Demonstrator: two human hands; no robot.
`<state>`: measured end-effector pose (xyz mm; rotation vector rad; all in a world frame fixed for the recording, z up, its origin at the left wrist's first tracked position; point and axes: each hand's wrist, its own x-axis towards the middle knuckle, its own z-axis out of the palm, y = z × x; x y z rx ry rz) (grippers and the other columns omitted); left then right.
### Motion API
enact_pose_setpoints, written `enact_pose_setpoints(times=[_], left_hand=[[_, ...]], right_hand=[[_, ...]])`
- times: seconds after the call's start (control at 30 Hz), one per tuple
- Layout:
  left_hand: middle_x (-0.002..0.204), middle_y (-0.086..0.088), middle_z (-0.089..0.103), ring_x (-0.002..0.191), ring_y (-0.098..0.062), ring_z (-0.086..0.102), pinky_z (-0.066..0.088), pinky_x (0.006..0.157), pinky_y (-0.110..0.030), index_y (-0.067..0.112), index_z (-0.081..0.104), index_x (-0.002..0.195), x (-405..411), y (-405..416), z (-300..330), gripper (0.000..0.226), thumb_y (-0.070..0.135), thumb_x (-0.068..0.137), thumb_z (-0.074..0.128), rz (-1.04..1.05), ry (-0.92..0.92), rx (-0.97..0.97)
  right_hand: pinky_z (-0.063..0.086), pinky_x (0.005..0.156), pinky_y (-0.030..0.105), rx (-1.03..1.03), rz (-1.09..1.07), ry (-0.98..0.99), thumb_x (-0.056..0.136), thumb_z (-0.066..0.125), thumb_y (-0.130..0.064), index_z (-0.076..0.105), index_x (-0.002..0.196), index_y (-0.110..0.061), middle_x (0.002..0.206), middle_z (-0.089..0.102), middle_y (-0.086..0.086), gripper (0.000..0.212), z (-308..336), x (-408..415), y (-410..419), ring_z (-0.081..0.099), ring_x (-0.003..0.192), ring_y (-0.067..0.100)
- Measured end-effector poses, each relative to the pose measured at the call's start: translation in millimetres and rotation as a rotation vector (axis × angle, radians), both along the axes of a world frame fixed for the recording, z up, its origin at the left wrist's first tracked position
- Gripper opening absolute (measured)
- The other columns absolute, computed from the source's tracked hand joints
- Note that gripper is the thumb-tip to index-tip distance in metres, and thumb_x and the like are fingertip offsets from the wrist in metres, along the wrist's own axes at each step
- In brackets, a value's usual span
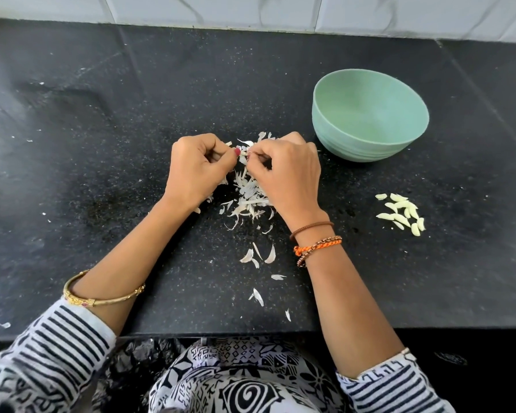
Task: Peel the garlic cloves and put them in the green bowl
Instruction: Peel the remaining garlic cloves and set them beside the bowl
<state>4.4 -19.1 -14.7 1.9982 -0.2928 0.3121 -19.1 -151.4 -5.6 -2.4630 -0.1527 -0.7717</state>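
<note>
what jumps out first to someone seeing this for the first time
Two hands, left hand and right hand, pinch a garlic clove above a heap of papery garlic skins at the middle of the black countertop. To the right stands the green bowl, apparently empty, with the peeled cloves piled on the counter nearer the person.

Countertop (pixel 102 174) is presenting as dark speckled polished stone, faintly glossy. Green bowl (pixel 370 114) is showing a smooth, matt finish, seemingly plastic. Garlic skins (pixel 251 198) are appearing thin, dry and papery. Peeled cloves (pixel 402 213) are looking smooth, slightly waxy. Wall tiles (pixel 251 10) are showing glossy marble veining. Bangle (pixel 102 299) is gleaming as shiny gold-coloured metal.
</note>
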Motion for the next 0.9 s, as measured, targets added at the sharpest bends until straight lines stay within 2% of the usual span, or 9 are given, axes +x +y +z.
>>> enact_pose_setpoints(times=[0.2,0.33,0.43,0.5,0.6,0.67,0.77,0.83,0.9], left_hand=[[0.049,0.004,0.046,0.044,-0.001,0.038,0.030,0.047,-0.009,0.000,0.057,0.057,-1.0,-2.6,-2.1,0.023,0.007,0.079,0.063,0.023,-0.002,0.037],[0.050,0.003,0.046,0.045,-0.001,0.037,0.030,0.047,-0.010,-0.001,0.057,0.057,-1.2,-3.3,-2.7,0.024,0.009,0.078,0.063,-0.007,0.003,0.024],[0.050,0.003,0.048,0.043,0.000,0.039,0.030,0.046,-0.008,0.003,0.058,0.058,-2.2,-4.2,0.0,0.023,0.003,0.081,0.063,-0.051,0.019,-0.029],[0.051,0.001,0.050,0.042,0.001,0.040,0.030,0.046,-0.008,0.001,0.059,0.060,-2.1,-3.6,1.6,0.022,0.001,0.081,0.063,-0.093,0.028,-0.076],[0.047,0.012,0.053,0.042,0.002,0.040,0.030,0.045,-0.009,0.007,0.058,0.055,-0.9,-2.0,2.8,0.025,0.003,0.080,0.063,-0.140,0.059,-0.168],[0.045,0.014,0.055,0.044,0.001,0.039,0.029,0.045,-0.013,0.019,0.058,0.051,-0.6,-1.0,3.9,0.028,0.008,0.077,0.062,-0.171,0.101,-0.246],[0.045,0.011,0.054,0.048,-0.013,0.035,0.022,0.046,-0.028,0.025,0.061,0.045,-0.5,0.2,6.9,0.030,0.015,0.074,0.064,-0.219,0.165,-0.358],[0.045,0.010,0.053,0.047,-0.012,0.035,0.023,0.045,-0.025,0.024,0.061,0.045,-0.1,0.8,7.6,0.029,0.016,0.073,0.065,-0.234,0.200,-0.400],[0.045,0.010,0.054,0.048,-0.012,0.036,0.026,0.046,-0.023,0.023,0.061,0.046,0.7,1.0,7.1,0.030,0.013,0.074,0.063,-0.223,0.206,-0.406]], right_hand=[[0.026,0.061,0.030,-0.047,-0.012,-0.047,0.072,0.064,-0.016,0.067,0.061,-0.017,0.051,0.059,-0.004,0.011,-1.2,-0.4,0.9,0.053,0.063,0.022],[0.021,0.062,0.029,-0.094,-0.039,-0.062,0.071,0.060,-0.016,0.062,0.054,-0.016,0.047,0.054,-0.005,0.017,-2.0,-0.2,1.4,0.050,0.060,0.020],[0.008,0.060,0.028,-0.062,-0.049,-0.058,0.070,0.059,-0.016,0.061,0.052,-0.015,0.046,0.053,-0.005,0.018,-1.8,1.2,0.3,0.050,0.060,0.020],[0.011,0.060,0.029,0.021,-0.024,-0.023,0.071,0.056,-0.018,0.064,0.054,-0.015,0.049,0.057,-0.005,0.018,-0.6,-0.5,0.7,0.052,0.063,0.021],[0.032,0.067,0.031,0.225,0.046,0.083,0.072,0.054,-0.021,0.070,0.061,-0.015,0.055,0.063,-0.002,0.020,2.9,-3.0,0.4,0.055,0.067,0.021],[0.044,0.063,0.036,0.366,0.092,0.141,0.073,0.054,-0.021,0.070,0.062,-0.007,0.055,0.063,0.008,0.023,3.3,-2.9,-1.6,0.053,0.058,0.024],[0.039,0.048,0.034,0.595,0.156,0.208,0.076,0.055,-0.013,0.065,0.063,0.007,0.058,0.055,0.028,0.026,5.5,-2.8,-6.4,0.042,0.047,0.021],[0.035,0.051,0.026,0.701,0.186,0.257,0.077,0.056,-0.008,0.067,0.063,0.005,0.061,0.058,0.030,0.022,6.2,-4.5,-6.7,0.041,0.050,0.011],[0.035,0.052,0.018,0.701,0.170,0.287,0.079,0.058,-0.007,0.068,0.064,0.001,0.060,0.060,0.025,0.020,5.9,-4.5,-5.5,0.041,0.049,0.004]])
